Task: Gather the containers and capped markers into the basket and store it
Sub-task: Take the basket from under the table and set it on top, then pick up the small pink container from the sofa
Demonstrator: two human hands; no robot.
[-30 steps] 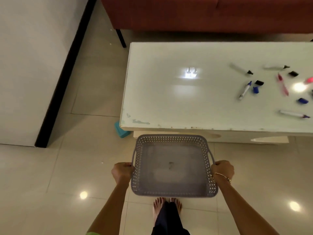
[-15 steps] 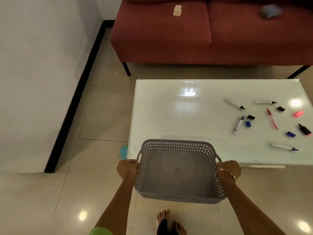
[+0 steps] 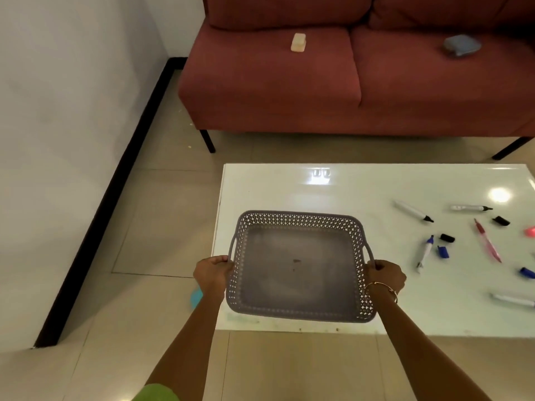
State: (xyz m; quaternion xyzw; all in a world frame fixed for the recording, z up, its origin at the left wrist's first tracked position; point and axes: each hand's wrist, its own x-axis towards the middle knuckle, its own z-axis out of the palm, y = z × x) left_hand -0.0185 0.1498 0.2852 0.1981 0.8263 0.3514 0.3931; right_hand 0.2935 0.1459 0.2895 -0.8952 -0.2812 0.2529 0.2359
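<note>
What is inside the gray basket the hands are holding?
The basket is empty: there is only a small dark mark on its bottom. The markers lie on the table beside it. Its solid bottom hides whatever is underneath.

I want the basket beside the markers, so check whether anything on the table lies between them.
Nothing visible does. The grey perforated plastic basket, gripped by the left hand and right hand, is over the white glossy table; only tabletop shows between it and the nearest blue-tipped white marker. The surface under the basket is hidden.
</note>
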